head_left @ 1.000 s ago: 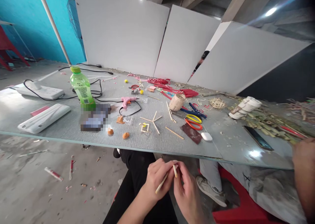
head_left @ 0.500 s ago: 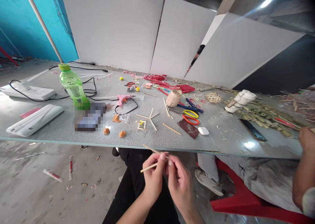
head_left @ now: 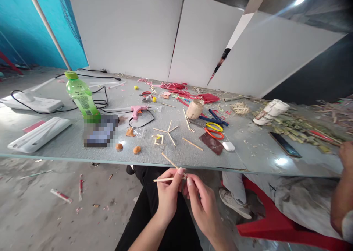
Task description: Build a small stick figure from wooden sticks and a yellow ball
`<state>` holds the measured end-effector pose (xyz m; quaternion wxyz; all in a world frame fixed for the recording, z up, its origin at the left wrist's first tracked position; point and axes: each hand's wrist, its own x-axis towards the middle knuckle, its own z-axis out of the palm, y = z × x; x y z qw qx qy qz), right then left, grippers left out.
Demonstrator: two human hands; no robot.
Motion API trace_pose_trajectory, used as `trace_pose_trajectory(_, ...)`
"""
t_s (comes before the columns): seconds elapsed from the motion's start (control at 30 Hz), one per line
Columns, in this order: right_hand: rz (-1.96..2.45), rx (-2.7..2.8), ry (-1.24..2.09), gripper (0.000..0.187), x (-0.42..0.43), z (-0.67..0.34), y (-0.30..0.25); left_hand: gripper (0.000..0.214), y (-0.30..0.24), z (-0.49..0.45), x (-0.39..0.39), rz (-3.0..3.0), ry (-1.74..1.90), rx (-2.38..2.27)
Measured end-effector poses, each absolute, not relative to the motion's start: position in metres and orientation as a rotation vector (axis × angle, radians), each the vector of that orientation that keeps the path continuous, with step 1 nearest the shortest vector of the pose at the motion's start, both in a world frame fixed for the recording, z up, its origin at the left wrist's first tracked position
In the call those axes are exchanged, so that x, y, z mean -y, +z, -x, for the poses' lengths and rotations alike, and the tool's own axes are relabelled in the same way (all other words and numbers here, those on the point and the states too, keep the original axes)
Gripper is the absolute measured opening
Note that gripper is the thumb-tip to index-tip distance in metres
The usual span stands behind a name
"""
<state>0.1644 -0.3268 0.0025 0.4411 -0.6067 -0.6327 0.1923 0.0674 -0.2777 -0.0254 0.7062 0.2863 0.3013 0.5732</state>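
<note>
Just past the table edge, over my lap, my left hand [head_left: 168,192] pinches two thin wooden sticks between thumb and fingers. One wooden stick [head_left: 169,160] slants up to the left, the other [head_left: 162,180] lies nearly level; they converge at my fingertips. Close against that meeting point, my right hand [head_left: 202,197] is closed in a pinch, and what sits between its fingertips is hidden. On the table ahead lie a star of joined sticks [head_left: 168,132], a small square stick frame [head_left: 159,140] with a yellow bit, and a loose stick [head_left: 192,144].
A pink glue gun [head_left: 136,111], green bottle [head_left: 81,96], orange-handled scissors [head_left: 213,133], brown sandpaper [head_left: 211,143], white case [head_left: 228,146] and bamboo cup [head_left: 195,109] stand or lie on the table [head_left: 149,159]. At right are a phone [head_left: 285,144] and another person's arm [head_left: 342,192].
The two sticks have swung in my left hand: the upper one points more steeply up, the lower one has turned nearly level. My right fingertips have shifted slightly away from my left thumb.
</note>
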Motion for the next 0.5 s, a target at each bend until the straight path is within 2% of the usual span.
trace_pose_trajectory(0.5,1.650,1.749,0.518,0.040,0.321,-0.180,0.021,0.016,-0.049,-0.061,0.275,-1.564,1.462,-0.688)
